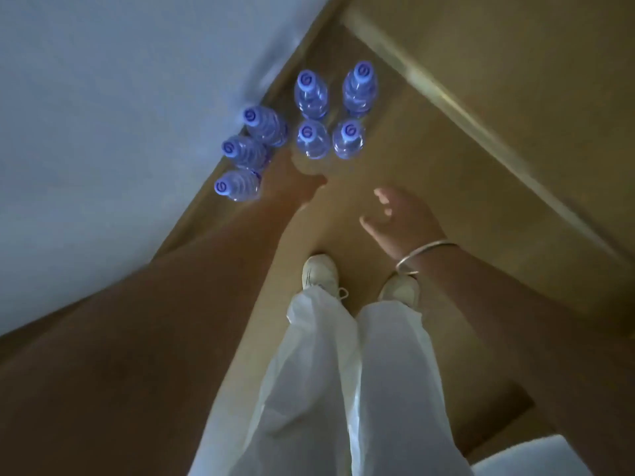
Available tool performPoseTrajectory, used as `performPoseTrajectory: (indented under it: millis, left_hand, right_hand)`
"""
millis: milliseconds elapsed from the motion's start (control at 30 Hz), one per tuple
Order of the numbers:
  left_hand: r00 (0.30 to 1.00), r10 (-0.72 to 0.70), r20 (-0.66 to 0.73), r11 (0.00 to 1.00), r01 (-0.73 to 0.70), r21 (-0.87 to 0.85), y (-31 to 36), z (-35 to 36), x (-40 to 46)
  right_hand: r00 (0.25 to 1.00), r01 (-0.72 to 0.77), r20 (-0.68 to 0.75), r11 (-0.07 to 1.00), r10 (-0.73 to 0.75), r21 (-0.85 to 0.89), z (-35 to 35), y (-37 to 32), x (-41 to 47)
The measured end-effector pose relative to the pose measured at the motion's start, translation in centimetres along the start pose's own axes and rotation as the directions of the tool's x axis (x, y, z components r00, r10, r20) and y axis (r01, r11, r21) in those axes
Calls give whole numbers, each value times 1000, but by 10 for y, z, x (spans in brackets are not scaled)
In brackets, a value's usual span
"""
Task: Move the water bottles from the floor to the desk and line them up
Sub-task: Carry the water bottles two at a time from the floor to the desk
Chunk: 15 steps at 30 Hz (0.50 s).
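Several clear water bottles with blue caps stand on the tan floor (395,159) beside the wall. Three of them (244,153) line the skirting on the left. The others form a block, with two behind (311,95) and two in front (312,139). My left hand (298,182) reaches down between the two groups, just short of the front bottles; it is blurred and dark, and nothing shows in its grip. My right hand (400,218), with a silver bangle on the wrist, hovers over the floor to the right with relaxed, spread fingers and holds nothing.
A pale wall (103,115) with a wooden skirting (206,207) runs along the left. A long wooden edge (464,108) crosses diagonally at the upper right. My white trousers (326,372) and shoes (319,269) fill the lower middle. A white object (522,456) sits at the bottom right.
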State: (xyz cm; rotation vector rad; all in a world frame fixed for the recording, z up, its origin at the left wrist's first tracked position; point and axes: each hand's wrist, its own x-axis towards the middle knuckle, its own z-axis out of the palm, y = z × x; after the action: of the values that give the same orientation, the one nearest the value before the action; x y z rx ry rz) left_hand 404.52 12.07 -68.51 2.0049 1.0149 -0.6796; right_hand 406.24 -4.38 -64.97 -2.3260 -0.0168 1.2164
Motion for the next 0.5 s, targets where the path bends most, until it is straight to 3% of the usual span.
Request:
performPoseTrajectory:
  millis: [167, 300, 433, 500]
  left_hand:
    - [997, -55, -54, 985, 45, -166, -31, 52, 97]
    - [997, 25, -78, 947, -49, -318, -55, 70, 145]
    - [970, 218, -112, 930, -241, -277, -62, 72, 172]
    - [966, 221, -132, 943, -246, -224, -59, 71, 178]
  right_hand:
    - [993, 74, -88, 996, -77, -42, 18, 32, 118]
    - [979, 131, -155, 991, -131, -9, 23, 35, 180]
    - [965, 257, -59, 965, -254, 45, 45, 39, 223]
    - [949, 311, -42, 950, -311, -1, 53, 40, 235]
